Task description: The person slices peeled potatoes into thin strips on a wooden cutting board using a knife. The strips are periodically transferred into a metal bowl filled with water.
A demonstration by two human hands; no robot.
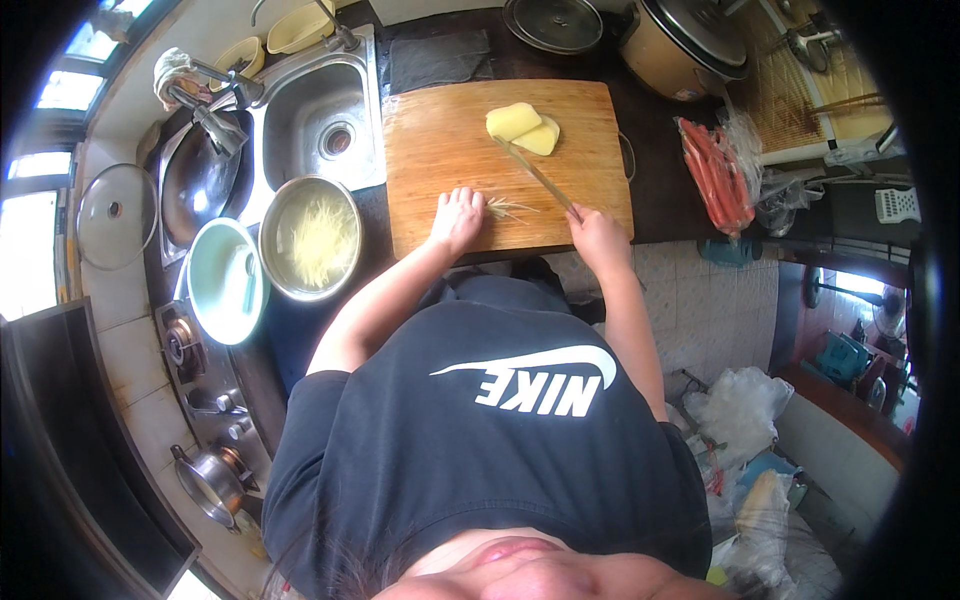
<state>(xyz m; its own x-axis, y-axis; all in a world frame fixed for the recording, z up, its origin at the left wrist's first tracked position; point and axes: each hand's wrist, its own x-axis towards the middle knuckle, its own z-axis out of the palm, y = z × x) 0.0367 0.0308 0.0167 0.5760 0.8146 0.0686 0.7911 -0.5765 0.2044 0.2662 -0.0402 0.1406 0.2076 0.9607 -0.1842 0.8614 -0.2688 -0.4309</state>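
Note:
On a wooden cutting board point(435, 157) lie two pale yellow pieces, apparently peeled potato point(513, 120), one overlapping the other. My right hand point(600, 236) grips a kitchen knife point(538, 175) by its handle at the board's near right; the blade points up and left, its tip by the potato pieces. My left hand point(459, 217) rests at the board's near edge with fingers curled, touching a small bunch of thin strips point(507, 210). Whether it grips them cannot be told. A steel bowl point(358, 247) left of the board holds pale yellow shreds point(322, 238) in liquid.
A steel sink point(315, 105) lies left of the board, with a light green bowl point(207, 281) nearer me. A gas stove point(225, 375) is at the left. Beyond the board stand a dark lidded pan point(553, 24) and a large pot point(664, 60). Bagged red sausages point(712, 176) lie right.

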